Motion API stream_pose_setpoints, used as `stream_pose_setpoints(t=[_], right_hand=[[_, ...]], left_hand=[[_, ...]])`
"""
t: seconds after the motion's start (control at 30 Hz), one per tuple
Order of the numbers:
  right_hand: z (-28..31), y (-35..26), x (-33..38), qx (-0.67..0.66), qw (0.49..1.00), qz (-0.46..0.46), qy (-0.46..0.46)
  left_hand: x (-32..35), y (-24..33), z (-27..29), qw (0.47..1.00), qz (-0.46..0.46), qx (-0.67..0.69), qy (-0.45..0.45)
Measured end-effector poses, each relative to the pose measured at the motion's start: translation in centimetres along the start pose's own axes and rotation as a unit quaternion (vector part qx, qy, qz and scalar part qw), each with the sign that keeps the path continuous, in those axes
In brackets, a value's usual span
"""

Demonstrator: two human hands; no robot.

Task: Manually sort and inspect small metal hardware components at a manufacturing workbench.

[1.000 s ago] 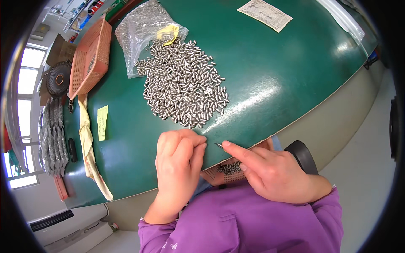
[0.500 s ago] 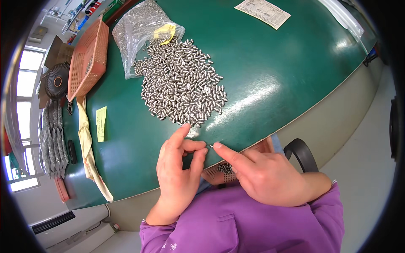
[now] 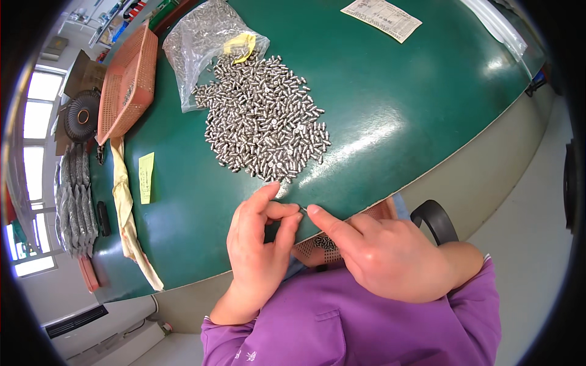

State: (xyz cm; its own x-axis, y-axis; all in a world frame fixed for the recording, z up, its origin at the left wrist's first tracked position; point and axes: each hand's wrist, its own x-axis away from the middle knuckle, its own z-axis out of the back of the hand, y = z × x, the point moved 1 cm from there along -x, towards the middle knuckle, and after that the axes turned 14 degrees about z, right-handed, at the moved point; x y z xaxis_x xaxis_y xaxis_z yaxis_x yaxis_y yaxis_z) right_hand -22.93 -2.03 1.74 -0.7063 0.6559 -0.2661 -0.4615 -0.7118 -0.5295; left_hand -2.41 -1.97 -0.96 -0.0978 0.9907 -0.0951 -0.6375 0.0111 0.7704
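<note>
Showing between the fingertips is a slim metal piece (image 3: 304,210) – bright, narrow, mostly hidden by skin, its full shape not discernible. It is held over the near part of the counter (image 3: 378,79), short of the front edge. The left hand (image 3: 256,247) pinches it between thumb and forefinger, the other fingers loosely bent. The right hand (image 3: 390,259) has its forefinger extended to the opposite end; its underside is hidden, so whether it grips anything cannot be told.

Just beyond the left hand lies a broad heap of metal parts (image 3: 262,122), small, shiny, rounded cylinders with grooved bodies, lying in all directions. At its far side a clear, crumpled plastic bag (image 3: 189,52), holding more such parts, lies with a yellow label (image 3: 240,44) at its mouth.

The counter surface is smooth, green and glossy, with a streak of glare. To the left stand a tilted pink basket (image 3: 135,107) of perforated plastic, a creased cream cloth strip (image 3: 124,207) and a flat yellow note (image 3: 146,178). A printed paper slip (image 3: 381,19) lies at the far side. Below the front edge – partly blocked by the right hand – a second perforated basket (image 3: 332,256) contains dark small parts.
</note>
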Motion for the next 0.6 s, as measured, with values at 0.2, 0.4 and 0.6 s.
stream_pose_setpoints(t=[0.2,0.4,0.6], right_hand=[[-0.2,1.1,1.6,-0.080,0.996,-0.023,0.045],[-0.1,1.5,1.8,-0.083,0.993,-0.034,0.073],[-0.3,1.0,1.3,-0.066,0.995,-0.019,0.069]], left_hand=[[1.2,1.4,1.1,0.998,0.017,0.021,-0.061],[-1.7,1.7,1.2,0.987,-0.052,-0.139,0.064],[-2.9,1.0,0.3,0.980,-0.040,-0.170,0.091]])
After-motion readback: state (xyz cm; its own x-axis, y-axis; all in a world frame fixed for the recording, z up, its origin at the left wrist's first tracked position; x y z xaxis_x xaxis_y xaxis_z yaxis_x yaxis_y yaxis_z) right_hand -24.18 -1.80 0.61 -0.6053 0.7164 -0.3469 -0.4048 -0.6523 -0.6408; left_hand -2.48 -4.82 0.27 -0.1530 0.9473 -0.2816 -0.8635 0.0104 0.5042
